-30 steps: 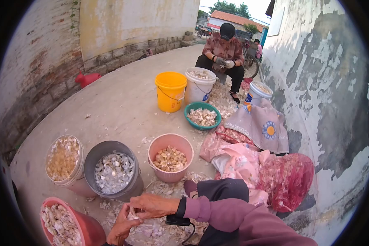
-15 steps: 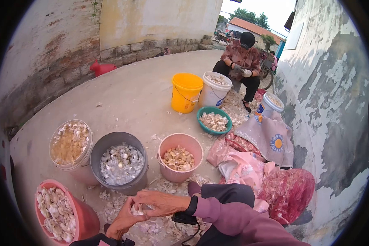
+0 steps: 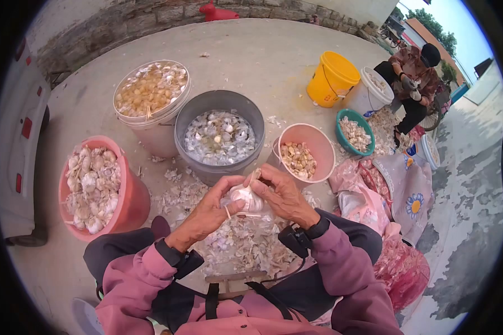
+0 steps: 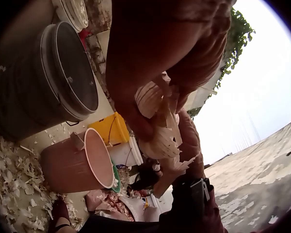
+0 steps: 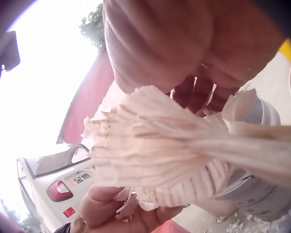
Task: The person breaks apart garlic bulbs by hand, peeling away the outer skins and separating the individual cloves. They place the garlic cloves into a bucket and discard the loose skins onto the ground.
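Observation:
Between both hands, over the middle of the lap, is a garlic bulb (image 3: 247, 199) with pale papery skin. My left hand (image 3: 209, 211) grips the bulb from its left side, its thumb and fingers curled round it. The right hand (image 3: 288, 196) pinches the dry outer skin at the bulb's top right. In the right wrist view, loose skin (image 5: 150, 136) fans away from the bulb and a dry stalk (image 5: 257, 145) points right; purple-striped cloves (image 5: 208, 179) show beneath. The left wrist view has the torn skin (image 4: 169, 145) hanging beside the fingers.
Close by stand a red bucket (image 3: 138, 195) of garlic bulbs, a white bucket (image 3: 161, 131), a grey bucket (image 3: 187, 159) and a pink bucket (image 3: 324, 167) of cloves. Peelings (image 3: 246, 245) cover the ground below. Another person (image 3: 413, 72) sits at the far right; a parked vehicle (image 3: 25, 145) is at left.
The head view has swung left and down, so buckets and the seated person sit further right. Both hands have come up and closer to the camera with the garlic, which shows more fully.

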Motion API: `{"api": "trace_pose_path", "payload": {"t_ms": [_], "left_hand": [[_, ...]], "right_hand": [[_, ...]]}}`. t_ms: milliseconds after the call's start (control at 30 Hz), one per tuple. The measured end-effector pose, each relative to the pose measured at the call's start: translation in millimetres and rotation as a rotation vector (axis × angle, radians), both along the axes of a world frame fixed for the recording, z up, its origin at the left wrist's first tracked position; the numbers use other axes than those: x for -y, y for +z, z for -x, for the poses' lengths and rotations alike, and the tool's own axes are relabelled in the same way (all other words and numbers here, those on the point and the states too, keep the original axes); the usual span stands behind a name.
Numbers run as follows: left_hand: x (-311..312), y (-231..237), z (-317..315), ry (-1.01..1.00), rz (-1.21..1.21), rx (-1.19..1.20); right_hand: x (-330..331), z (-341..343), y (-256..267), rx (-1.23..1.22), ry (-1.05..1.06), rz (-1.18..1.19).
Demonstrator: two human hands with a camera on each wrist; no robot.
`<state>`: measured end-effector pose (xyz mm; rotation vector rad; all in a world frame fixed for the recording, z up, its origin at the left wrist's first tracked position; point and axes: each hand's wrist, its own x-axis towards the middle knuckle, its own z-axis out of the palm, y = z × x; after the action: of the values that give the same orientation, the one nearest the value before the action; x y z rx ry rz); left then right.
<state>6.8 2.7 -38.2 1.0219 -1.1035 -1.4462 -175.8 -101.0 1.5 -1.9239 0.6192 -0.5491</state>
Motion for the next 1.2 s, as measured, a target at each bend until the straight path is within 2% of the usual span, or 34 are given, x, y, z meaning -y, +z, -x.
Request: {"api": "trace_pose_path", "payload": {"t_ms": [33, 167, 233, 267, 333, 367, 433, 467, 500, 567, 600, 633, 667, 700, 767, 833, 900, 967, 1000, 1067, 1200], "left_hand": [[-1.5, 5.6, 4.0, 0.013, -0.018, -0.104], [-6.0, 2.1, -1.6, -0.029, -0.021, -0.185], [-6.5, -0.1, -5.2, -0.019, -0.102, -0.214], [-7.8, -2.1, -3.5, 0.023, -0.144, -0.118], [-9.8, -14.2, 2.4, 0.091, -0.182, 0.073], [-9.5, -17.8, 2.6, 0.086, -0.193, 0.062], [-9.2, -13.1, 0.2, 0.210, -0.073, 0.533], [-7.5, -7.0, -3.1, 0.198, -0.141, 0.413], [-7.1, -4.0, -3.3, 0.203, -0.138, 0.414], [-7.6, 1.1, -1.3, 0.143, 0.005, 0.679], [-7.1, 2.9, -0.7, 0.154, 0.011, 0.683], [-6.9, 4.6, 0.6, 0.067, -0.027, 0.653], [-6.7, 6.1, 1.4, -0.022, -0.065, 0.621], [-6.4, 4.5, 0.9, -0.015, -0.061, 0.624], [-3.1, -5.0, -1.2, 0.019, 0.066, 0.362], [-1.3, -11.2, 1.0, 0.093, 0.042, 0.359], [-1.3, -10.5, 2.7, 0.167, 0.012, 0.347], [-1.6, -1.8, 2.1, 0.241, 0.067, 0.555], [-1.4, 0.8, 1.4, 0.248, 0.071, 0.556], [-2.2, 4.0, 0.4, 0.219, -0.043, 0.462], [-3.5, 5.5, -3.8, 0.183, -0.030, 0.389]], "right_hand": [[4.2, 2.5, -7.5, -0.021, 0.021, -0.122], [-0.7, -0.4, -10.8, 0.122, -0.119, -0.610], [2.0, -0.7, -16.7, 0.095, -0.138, -0.556], [1.8, -1.4, -18.4, 0.084, -0.145, -0.573], [-1.3, -2.1, -23.4, 0.000, -0.111, -0.435], [-0.1, -2.7, -27.4, -0.011, -0.117, -0.445], [1.3, -2.8, -35.0, -0.074, -0.044, -0.130], [1.6, -2.7, -36.5, -0.070, -0.013, -0.119], [1.1, -4.0, -35.1, -0.069, -0.009, -0.115], [-3.9, -6.2, -28.9, -0.035, 0.080, -0.165], [-5.4, -6.9, -24.9, -0.027, 0.119, -0.206], [-5.3, -8.7, -23.0, -0.025, 0.127, -0.199], [-5.4, -9.8, -21.3, 0.002, 0.178, -0.132], [-5.7, -10.8, -19.5, 0.030, 0.229, -0.066], [-6.6, -12.7, -19.7, 0.058, 0.230, -0.064], [-11.7, -16.6, -20.5, 0.128, 0.071, -0.241], [-10.9, -18.4, -23.4, 0.130, 0.038, -0.194], [-7.8, -16.9, -25.9, 0.024, 0.012, -0.049], [-12.8, -19.5, -23.1, 0.054, -0.029, -0.155], [-12.1, -18.3, -22.5, 0.034, -0.017, -0.151], [-4.6, -14.8, -18.0, 0.010, 0.057, -0.213]]}}
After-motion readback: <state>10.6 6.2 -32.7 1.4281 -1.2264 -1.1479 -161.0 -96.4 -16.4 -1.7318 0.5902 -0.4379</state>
